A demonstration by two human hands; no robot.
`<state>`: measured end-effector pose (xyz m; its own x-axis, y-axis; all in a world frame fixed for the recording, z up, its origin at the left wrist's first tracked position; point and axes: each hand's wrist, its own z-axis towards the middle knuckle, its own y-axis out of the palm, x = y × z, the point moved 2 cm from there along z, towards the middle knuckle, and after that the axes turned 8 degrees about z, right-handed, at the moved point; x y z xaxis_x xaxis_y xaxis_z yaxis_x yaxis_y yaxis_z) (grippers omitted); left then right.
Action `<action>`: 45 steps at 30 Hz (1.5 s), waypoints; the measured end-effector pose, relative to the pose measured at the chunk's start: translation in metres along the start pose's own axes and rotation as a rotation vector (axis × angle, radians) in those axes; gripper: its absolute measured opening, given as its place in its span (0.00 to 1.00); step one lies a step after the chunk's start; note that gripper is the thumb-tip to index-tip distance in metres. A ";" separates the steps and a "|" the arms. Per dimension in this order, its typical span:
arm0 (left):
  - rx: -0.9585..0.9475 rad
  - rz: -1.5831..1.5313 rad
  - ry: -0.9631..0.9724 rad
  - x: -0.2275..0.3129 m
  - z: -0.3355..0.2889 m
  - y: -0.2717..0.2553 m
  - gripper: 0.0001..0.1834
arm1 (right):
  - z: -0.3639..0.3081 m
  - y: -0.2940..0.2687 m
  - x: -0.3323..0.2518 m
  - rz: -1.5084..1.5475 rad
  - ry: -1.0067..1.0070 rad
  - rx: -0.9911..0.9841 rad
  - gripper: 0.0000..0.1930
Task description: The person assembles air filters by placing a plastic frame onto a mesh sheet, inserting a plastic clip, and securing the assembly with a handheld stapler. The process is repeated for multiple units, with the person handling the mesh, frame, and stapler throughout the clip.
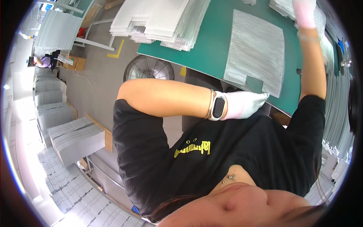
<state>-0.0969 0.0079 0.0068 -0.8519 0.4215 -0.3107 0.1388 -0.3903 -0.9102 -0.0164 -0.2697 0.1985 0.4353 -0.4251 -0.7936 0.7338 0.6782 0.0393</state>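
Observation:
A silvery expanded-metal mesh sheet (pixel 257 49) with a notch in its near edge lies on the green tabletop (pixel 215 49) in front of me. My left hand (pixel 245 104), in a whitish glove, is closed with its fingertips at the sheet's near right corner, seemingly pinching it. My right hand (pixel 304 14), also gloved, reaches far forward to the mesh stack (pixel 319 22) at the upper right. Its fingers run out of the picture, so their grip is hidden.
A tall pile of notched mesh sheets (pixel 159 22) stands at the table's far left. A round floor fan (pixel 149 69) sits beside the table. Stacked grey panels (pixel 77 140) line the left side, and another person (pixel 45 61) is far off there. More panels (pixel 336 102) stand at the right.

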 end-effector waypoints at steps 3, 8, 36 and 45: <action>-0.136 0.231 0.213 -0.026 0.007 -0.007 0.18 | -0.081 0.028 -0.010 -0.434 -0.351 -0.046 0.28; -0.171 0.005 0.086 -0.037 0.031 0.023 0.16 | -0.178 0.027 -0.042 -0.495 -0.255 -0.580 0.59; -0.095 0.104 0.253 -0.018 0.067 0.025 0.19 | -0.234 -0.004 -0.058 -0.573 -0.022 -0.641 0.53; -0.242 0.121 0.357 -0.012 0.075 0.020 0.18 | -0.230 -0.022 -0.061 -0.258 -0.022 -0.464 0.37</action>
<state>-0.1215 -0.0661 0.0133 -0.6007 0.6572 -0.4552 0.3770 -0.2692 -0.8862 -0.1788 -0.1209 0.1065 0.2862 -0.6222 -0.7287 0.5127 0.7419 -0.4321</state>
